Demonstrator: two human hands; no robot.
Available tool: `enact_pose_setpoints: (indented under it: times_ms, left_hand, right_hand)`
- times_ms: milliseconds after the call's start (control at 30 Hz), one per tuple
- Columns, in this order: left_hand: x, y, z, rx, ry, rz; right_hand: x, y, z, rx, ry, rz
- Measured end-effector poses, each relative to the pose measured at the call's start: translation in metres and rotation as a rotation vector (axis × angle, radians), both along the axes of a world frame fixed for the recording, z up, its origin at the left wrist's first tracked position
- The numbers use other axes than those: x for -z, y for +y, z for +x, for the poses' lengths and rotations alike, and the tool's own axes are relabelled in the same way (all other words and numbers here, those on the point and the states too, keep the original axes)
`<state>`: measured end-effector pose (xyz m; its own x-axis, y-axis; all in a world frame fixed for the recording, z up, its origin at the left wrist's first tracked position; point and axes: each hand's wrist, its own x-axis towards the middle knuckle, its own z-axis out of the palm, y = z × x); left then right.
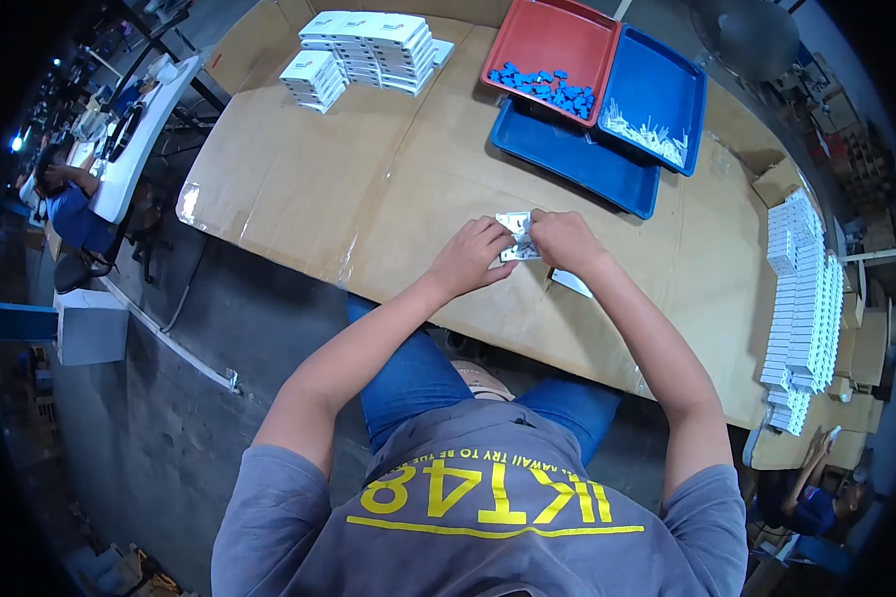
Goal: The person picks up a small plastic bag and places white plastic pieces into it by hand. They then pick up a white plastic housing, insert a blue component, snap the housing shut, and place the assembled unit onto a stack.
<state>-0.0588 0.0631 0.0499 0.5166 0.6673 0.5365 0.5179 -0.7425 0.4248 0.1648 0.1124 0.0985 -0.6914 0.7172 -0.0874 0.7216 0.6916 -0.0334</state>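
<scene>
White piece (522, 240) between both hands (471, 258) (564, 240)

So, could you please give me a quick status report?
Left fingers and right fingers on white part, partly covering it. Another white piece by right forearm. Nothing visibly blocking.

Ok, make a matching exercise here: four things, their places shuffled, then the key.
1. small blue plastic pieces
2. thin white sticks
3. flat white rectangular plate
4. long rows of stacked white pieces

A. at the right end of the brown table
B. in the red plastic tray
C. between the left fingers and right fingers
D. in the upper blue plastic tray

1-B, 2-D, 3-C, 4-A
</scene>
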Motion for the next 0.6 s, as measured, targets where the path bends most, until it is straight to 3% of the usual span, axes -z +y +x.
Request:
enact_pose_setpoints:
  times_ms: [200,300,600]
  left_hand:
    - [0.0,0.0,-0.001,-0.005,-0.023,-0.009]
    - [-0.002,-0.001,-0.002,-0.01,-0.041,-0.025]
    - [-0.005,0.005,-0.005,-0.129,-0.052,-0.201]
  right_hand:
    - [-0.03,0.009,0.006,0.122,-0.006,-0.25]
    - [-0.021,0.011,0.014,0.077,0.229,-0.213]
    - [-0.037,0.036,0.027,0.352,0.506,-0.171]
